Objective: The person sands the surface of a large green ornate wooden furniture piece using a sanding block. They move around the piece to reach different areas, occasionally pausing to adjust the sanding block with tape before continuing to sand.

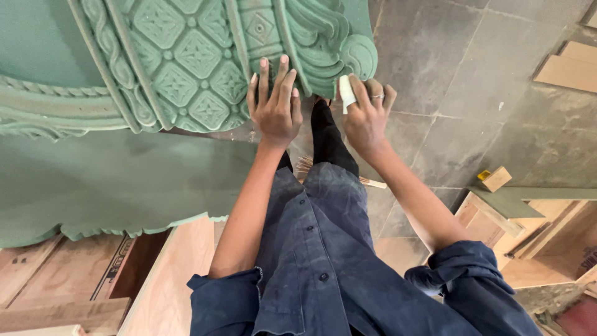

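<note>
Green carved panel [186,56] fills the area left of and above both hands, left hand [275,102] flat with fingers spread on its lower edge, right hand [367,112] pinching a small white pad [346,92] against the scroll corner, grey stone floor [472,93] lying open to the right.

Grey stone floor [472,68], plywood pieces [569,68]

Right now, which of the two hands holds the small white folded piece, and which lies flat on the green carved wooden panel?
The right hand pinches the small white folded piece; it also wears a ring. The left hand lies flat, fingers spread, on the green carved wooden panel.
</note>
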